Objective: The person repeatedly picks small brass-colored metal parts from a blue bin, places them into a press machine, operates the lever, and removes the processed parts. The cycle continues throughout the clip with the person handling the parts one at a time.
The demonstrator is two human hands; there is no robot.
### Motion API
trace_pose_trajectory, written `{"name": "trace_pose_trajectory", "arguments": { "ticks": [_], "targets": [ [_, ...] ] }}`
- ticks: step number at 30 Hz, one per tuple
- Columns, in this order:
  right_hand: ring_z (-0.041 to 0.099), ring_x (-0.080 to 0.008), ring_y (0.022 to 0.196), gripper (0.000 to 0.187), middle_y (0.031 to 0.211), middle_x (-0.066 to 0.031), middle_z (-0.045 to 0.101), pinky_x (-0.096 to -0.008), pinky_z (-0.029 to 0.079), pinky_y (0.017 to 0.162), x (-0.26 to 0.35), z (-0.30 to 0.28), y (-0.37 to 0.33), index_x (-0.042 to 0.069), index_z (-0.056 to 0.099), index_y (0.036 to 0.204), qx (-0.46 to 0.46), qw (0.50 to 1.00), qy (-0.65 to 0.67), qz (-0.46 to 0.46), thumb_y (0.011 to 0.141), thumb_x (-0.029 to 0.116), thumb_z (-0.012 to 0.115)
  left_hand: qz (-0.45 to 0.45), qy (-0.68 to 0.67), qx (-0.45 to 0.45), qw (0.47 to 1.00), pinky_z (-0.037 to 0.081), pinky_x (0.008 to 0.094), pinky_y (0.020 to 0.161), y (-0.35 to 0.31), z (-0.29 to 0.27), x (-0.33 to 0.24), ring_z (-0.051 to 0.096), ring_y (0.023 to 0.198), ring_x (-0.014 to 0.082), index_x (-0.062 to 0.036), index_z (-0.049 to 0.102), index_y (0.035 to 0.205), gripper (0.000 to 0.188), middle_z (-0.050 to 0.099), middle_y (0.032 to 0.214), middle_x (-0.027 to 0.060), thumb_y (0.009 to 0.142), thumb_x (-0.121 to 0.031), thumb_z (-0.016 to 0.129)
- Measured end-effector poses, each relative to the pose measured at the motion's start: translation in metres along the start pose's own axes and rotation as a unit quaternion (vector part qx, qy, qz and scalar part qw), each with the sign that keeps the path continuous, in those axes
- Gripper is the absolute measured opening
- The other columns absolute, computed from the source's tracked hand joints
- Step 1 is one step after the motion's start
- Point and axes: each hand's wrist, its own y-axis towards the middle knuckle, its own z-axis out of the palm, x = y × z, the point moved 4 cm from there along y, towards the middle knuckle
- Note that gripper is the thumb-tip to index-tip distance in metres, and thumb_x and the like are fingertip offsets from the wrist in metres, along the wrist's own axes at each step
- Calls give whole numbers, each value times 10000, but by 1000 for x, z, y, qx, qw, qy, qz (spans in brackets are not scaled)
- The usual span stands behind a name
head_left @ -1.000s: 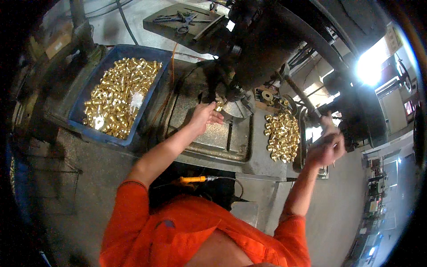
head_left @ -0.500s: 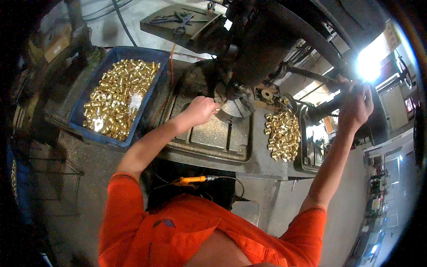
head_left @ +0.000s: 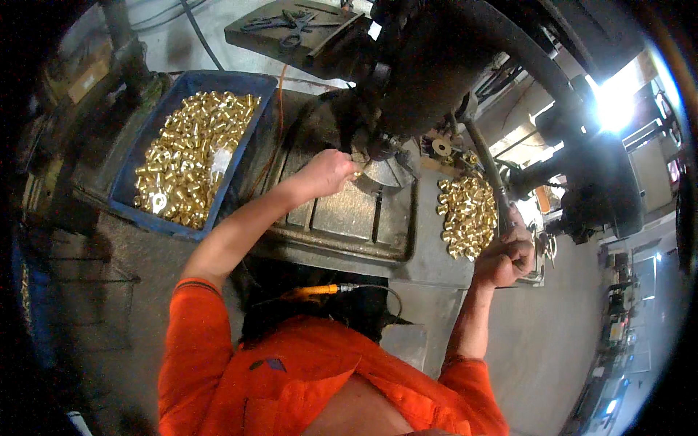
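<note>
My left hand (head_left: 327,174) is closed at the round metal chuck (head_left: 383,178) under the machine's spindle (head_left: 384,147). Its fingertips pinch a small brass fitting (head_left: 356,174), mostly hidden by the fingers. On the right, my right hand (head_left: 507,256) is closed round the lower end of the machine's long feed lever (head_left: 486,152), which slopes down toward me. A pile of brass fittings (head_left: 465,218) lies on the table just left of that hand.
A blue bin (head_left: 121,190) full of brass fittings stands at the left. Behind, a tray (head_left: 251,45) carries pliers (head_left: 294,33). A grooved machine base (head_left: 342,218) lies under my left hand. A yellow-handled air gun (head_left: 313,291) hangs at the table's front edge.
My right hand has swung the feed lever down and toward me, from high at the right to beside the brass pile. My left hand stays at the chuck.
</note>
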Motion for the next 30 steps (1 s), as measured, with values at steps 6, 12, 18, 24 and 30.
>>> {"name": "trace_pose_trajectory", "arguments": {
  "ticks": [6,12,18,24,30],
  "targets": [
    [543,-354,1011,161,959,-228,580,-512,351,942,13,-1,13,7,422,778,-11,999,-46,0,652,-92,440,13,3,-20,1000,438,427,622,6,-10,-8,556,699,328,-68,628,869,156,569,709,133,746,-160,602],
    [557,-243,962,407,1075,-137,579,-339,432,848,12,13,-23,1,599,983,113,974,-120,156,602,146,590,27,3,-4,1000,449,402,626,-4,-21,-50,569,702,323,-45,628,891,183,603,765,149,737,-144,623],
    [576,-352,834,317,960,-205,581,-377,456,729,-10,58,-111,45,639,848,363,860,-119,339,540,104,587,-84,-348,96,929,476,279,577,-5,2,-109,593,623,173,12,610,912,157,630,778,102,785,-80,610],
    [587,-299,769,273,806,-159,607,-340,457,693,-23,43,-126,29,658,811,315,850,-47,419,562,89,567,-191,-480,211,830,476,235,580,-11,34,-107,574,635,100,21,569,959,163,613,738,59,821,-65,577],
    [593,-191,645,237,762,-131,646,-314,462,593,-88,-43,-124,46,679,791,327,761,-193,526,607,173,599,-111,-304,114,939,465,266,598,-21,-35,-90,592,625,115,-28,547,1005,235,628,705,63,798,-113,621]
  ]
}}
